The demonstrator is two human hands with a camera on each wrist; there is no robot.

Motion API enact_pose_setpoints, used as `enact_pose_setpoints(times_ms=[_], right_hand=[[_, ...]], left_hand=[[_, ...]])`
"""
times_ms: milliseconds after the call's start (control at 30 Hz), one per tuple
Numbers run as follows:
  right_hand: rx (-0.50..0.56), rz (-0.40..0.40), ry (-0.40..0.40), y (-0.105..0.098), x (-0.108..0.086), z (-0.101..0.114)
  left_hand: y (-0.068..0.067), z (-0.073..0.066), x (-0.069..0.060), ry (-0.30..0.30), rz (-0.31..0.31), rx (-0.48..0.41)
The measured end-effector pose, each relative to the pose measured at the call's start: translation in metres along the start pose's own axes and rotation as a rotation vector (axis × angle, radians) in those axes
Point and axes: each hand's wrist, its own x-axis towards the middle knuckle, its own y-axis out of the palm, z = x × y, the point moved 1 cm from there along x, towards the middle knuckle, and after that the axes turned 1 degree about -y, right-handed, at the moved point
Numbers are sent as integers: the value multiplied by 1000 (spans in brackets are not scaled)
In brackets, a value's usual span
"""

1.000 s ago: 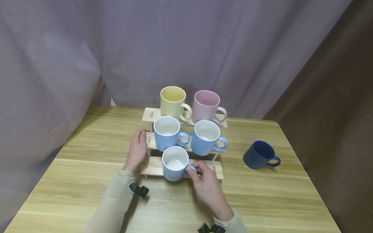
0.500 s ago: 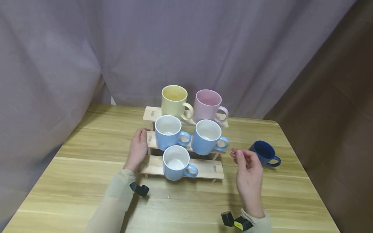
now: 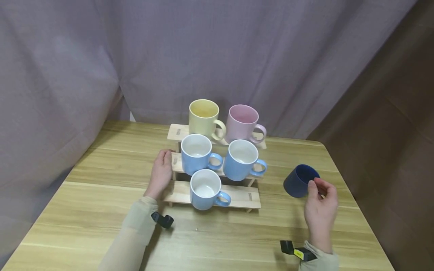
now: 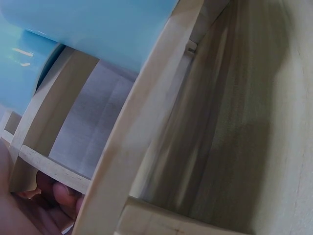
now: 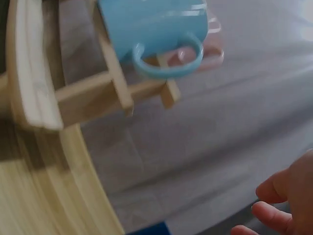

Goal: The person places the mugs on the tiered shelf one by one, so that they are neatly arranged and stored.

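My left hand (image 3: 161, 174) holds the left side of the three-tier wooden rack (image 3: 237, 194); in the left wrist view its fingers (image 4: 63, 196) curl round a side bar. A dark blue mug (image 3: 294, 183) lies tilted on the table at right. My right hand (image 3: 321, 210) is at its handle side, hiding the handle, with fingers loosely bent. In the right wrist view these fingers (image 5: 274, 188) stand apart with nothing visible between them, and only a corner of the dark blue mug (image 5: 151, 229) shows. A light blue mug (image 3: 205, 190) stands on the lowest tier.
On the middle tier stand two light blue mugs, a left one (image 3: 196, 158) and a right one (image 3: 240, 162). The top tier bears a yellow mug (image 3: 203, 120) and a pink mug (image 3: 241, 122). A grey curtain (image 3: 217, 56) hangs behind the wooden table (image 3: 112, 162).
My right hand has let go of the light blue mug's handle on the lowest tier and moved right to the dark blue mug. My left hand has stayed at the rack.
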Motion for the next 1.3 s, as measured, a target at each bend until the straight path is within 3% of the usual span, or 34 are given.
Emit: enact_pose_setpoints(times_ms=[433,933,1167,1300], right_hand=[[-161,-33,97,-9,12,-28],[-233,159,196,-13,16,-52],[-195,240,235,-10,16,-52],[-158,249,225,-7,16,-52]], left_hand=[[1,0,1,4,8,1],[2,1,0,11,2,-3],[1,1,0,16,-6,3],[1,0,0,26,-12,4]])
